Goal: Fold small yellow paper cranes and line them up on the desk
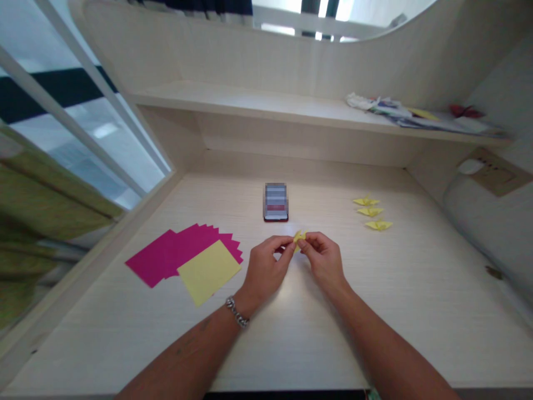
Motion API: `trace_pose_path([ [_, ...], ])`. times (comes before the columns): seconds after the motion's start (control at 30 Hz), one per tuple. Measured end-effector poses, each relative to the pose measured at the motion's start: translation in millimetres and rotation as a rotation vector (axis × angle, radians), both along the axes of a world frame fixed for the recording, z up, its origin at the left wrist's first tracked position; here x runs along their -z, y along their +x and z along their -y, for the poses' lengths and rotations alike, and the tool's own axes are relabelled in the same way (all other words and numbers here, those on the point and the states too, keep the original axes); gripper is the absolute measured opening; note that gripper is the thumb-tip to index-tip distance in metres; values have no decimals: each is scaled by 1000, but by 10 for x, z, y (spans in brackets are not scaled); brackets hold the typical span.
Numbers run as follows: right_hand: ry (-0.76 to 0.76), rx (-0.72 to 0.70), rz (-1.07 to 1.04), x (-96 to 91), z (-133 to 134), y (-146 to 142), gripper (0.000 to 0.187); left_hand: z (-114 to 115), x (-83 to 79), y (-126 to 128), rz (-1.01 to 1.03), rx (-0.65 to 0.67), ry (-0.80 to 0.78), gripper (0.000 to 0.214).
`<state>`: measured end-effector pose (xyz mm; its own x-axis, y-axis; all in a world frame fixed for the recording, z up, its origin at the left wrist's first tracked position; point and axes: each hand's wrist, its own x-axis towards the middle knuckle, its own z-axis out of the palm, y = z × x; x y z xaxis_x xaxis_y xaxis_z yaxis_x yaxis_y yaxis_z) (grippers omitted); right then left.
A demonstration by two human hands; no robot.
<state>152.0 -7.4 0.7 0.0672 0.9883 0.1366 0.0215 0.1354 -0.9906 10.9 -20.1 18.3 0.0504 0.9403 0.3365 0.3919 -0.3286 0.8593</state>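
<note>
A small folded yellow paper piece [298, 237] is pinched between both my hands above the middle of the pale wooden desk [416, 289]. My left hand [266, 266], with a metal bracelet at the wrist, grips its left side with closed fingers. My right hand [322, 258] grips its right side, fingers also closed. A phone [275, 203] lies flat just beyond the hands. To the left lie a yellow paper sheet [208, 271] and, under it, a fanned stack of magenta sheets [175, 253]. Three finished yellow folded figures [370, 212] sit in a row at the right.
A shelf [250, 103] runs above the desk's back, with papers and a red folded piece [416, 114] at its right end. A wall socket plate [493, 175] is on the right wall. A green curtain [37, 216] hangs at left.
</note>
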Motion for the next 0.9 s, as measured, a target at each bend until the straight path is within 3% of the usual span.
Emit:
trace_pose_path([
  [0.4,-66,-83,-17,56,-10,6,18,-132,146,-38,301,29,-184,19],
  [0.57,-115,-64,-36,38,-10,7,18,-149,155,-11,444,18,-248,30],
  [0.77,-137,-52,-19,-2,-9,27,14,-146,167,-4,435,114,-386,25],
  [0.9,-168,-58,-50,-23,-9,26,15,-135,161,-13,351,122,-366,21],
])
